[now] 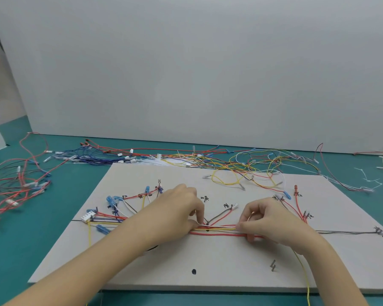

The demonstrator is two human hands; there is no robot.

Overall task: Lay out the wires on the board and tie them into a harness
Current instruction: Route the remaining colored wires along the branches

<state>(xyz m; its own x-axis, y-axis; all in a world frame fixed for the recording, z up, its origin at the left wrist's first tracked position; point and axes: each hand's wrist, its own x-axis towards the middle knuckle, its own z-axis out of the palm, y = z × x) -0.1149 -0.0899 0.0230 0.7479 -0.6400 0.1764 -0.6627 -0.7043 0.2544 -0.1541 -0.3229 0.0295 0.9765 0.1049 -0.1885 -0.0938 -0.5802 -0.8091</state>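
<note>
A pale board (208, 257) lies flat on the teal counter (20, 250), marked with a drawn line, a black dot and handwritten labels. Along the line at mid-board runs a bundle of wires (219, 230) (red, yellow, white and dark strands lying side by side). The left hand (181, 206) pinches the bundle at its left end, thumb and forefinger closed on the strands beside a small dark peg. The right hand (265, 219) grips the same bundle a little to the right, fingers curled over it, thumb tip under the red strand. Branches fan from the bundle toward a white connector (87, 216) and blue terminals (111, 200) at the board's left. A loose yellow wire (305, 279) trails off the near edge. Heaps of spare wires (142, 155) lie on the counter behind and left of the board; white cable ties (369, 177) lie far right.
</note>
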